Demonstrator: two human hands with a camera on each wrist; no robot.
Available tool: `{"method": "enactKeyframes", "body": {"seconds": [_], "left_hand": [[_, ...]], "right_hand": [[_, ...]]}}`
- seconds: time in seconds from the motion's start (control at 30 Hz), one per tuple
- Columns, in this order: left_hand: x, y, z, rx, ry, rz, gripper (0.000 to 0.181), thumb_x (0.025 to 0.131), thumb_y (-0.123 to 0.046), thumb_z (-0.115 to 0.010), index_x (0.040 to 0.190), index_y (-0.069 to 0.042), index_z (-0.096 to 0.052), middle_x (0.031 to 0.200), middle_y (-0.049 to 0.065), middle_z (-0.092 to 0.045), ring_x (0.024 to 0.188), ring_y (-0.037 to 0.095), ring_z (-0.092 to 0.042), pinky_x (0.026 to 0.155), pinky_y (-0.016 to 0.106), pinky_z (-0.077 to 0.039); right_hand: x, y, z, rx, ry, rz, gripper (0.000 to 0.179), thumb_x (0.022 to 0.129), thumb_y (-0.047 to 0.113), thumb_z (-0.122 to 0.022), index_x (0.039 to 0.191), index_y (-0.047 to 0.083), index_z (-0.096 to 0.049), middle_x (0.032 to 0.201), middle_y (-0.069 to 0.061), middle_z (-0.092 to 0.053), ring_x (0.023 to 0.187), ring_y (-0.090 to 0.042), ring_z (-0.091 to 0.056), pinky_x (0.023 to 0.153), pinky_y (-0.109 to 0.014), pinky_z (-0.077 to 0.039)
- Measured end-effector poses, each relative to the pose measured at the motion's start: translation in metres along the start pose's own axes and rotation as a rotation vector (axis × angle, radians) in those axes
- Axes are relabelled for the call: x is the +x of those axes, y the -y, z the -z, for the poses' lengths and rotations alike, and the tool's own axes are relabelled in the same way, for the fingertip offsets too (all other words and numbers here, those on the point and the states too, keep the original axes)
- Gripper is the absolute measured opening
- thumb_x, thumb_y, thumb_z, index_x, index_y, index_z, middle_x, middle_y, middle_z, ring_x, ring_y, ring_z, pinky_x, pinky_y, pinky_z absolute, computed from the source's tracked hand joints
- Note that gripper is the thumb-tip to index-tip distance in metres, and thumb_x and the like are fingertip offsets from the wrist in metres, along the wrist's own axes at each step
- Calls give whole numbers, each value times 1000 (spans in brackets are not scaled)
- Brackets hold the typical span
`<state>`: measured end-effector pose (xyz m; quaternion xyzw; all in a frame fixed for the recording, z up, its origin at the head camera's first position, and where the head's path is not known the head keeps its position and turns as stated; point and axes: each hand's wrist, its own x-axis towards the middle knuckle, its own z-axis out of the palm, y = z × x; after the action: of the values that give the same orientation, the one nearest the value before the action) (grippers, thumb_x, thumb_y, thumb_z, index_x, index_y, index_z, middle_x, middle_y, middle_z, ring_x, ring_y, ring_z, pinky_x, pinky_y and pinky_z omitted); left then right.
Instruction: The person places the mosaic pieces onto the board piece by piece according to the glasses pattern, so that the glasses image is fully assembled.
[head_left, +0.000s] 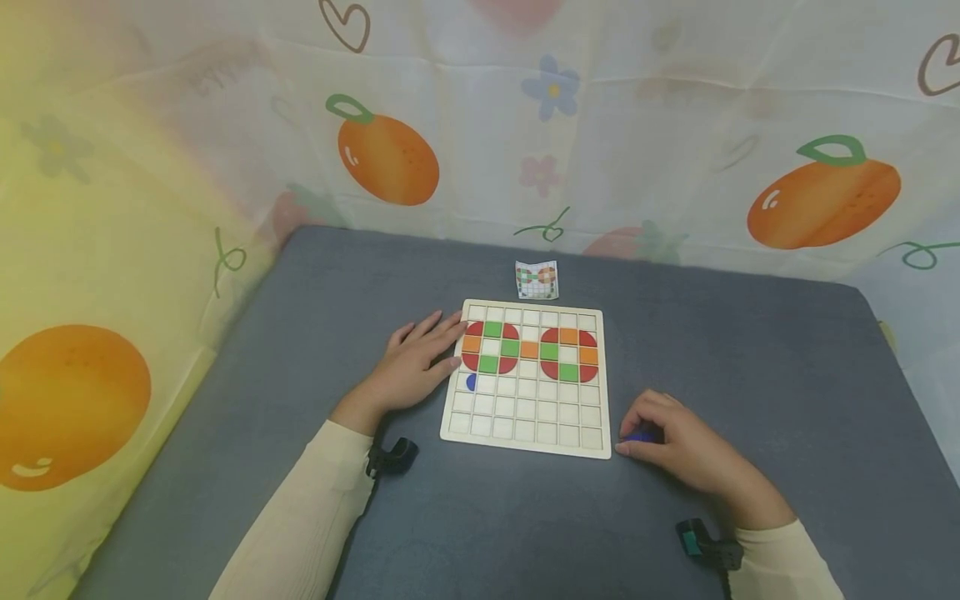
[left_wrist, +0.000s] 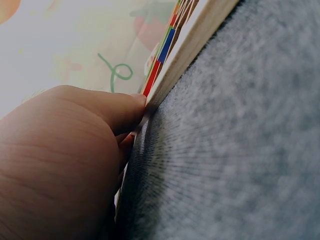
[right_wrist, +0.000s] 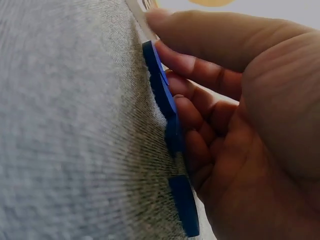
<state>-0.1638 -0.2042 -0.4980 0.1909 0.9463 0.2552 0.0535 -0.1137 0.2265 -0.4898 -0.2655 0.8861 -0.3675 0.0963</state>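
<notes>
A square wooden grid board (head_left: 525, 448) lies on the grey table. Red, green and orange pieces form two rings in its upper rows, joined by an orange square (head_left: 529, 350). A blue half-round piece (head_left: 471, 382) sits lower at the left. My left hand (head_left: 408, 367) rests flat at the board's left edge, its thumb touching the rim and fingers spread. Just off the lower right corner, my right hand (head_left: 678, 442) bends over several blue pieces (right_wrist: 161, 92) on the cloth. Its fingertips touch them, with the thumb apart from the index finger. The fingers partly hide these pieces.
Behind the board stands a small printed card (head_left: 537, 281) with a coloured pattern. Grey cloth (head_left: 525, 525) covers the table, and a curtain printed with fruit (head_left: 465, 150) hangs along its back and left sides. Each wrist carries a black camera mount (head_left: 393, 457).
</notes>
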Motion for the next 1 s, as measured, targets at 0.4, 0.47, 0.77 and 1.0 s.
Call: {"method": "enactKeyframes", "body": {"seconds": [0.4,0.47,0.77,1.0], "left_hand": [[1,0,-1,3,8,7,64,114,-36,-57,172,-16,-37,178,-2,-25,165,27,-12,126,60,-4],[1,1,-1,1,9,10,64,114,-37,-57,172,-16,-37,178,-2,-25,165,26,-12,126,60,-4],[1,1,-1,4,11,12,65,114,-38,-58,172,-17,-37,178,-3,-25,165,25,-11,126,59,-4],[2,2,-2,8,10,16,66,113,-39,-58,172,-17,-37,178,-4,-24,166,26,-11,126,60,-4]], "right_hand": [[3,4,-4,-60,-46,-46,23,96,11,-86,91,25,-69,93,13,-57,89,-12,-54,77,-35,-48],[4,4,-6,-63,-63,-76,18,98,10,-84,93,21,-71,90,12,-58,86,-12,-55,74,-34,-48],[1,0,-1,-43,-47,-39,21,93,9,-89,100,21,-74,91,12,-59,89,-11,-56,78,-35,-48],[2,1,-1,-55,-57,-44,13,96,11,-85,96,19,-75,90,15,-60,87,-10,-56,76,-34,-49]]}}
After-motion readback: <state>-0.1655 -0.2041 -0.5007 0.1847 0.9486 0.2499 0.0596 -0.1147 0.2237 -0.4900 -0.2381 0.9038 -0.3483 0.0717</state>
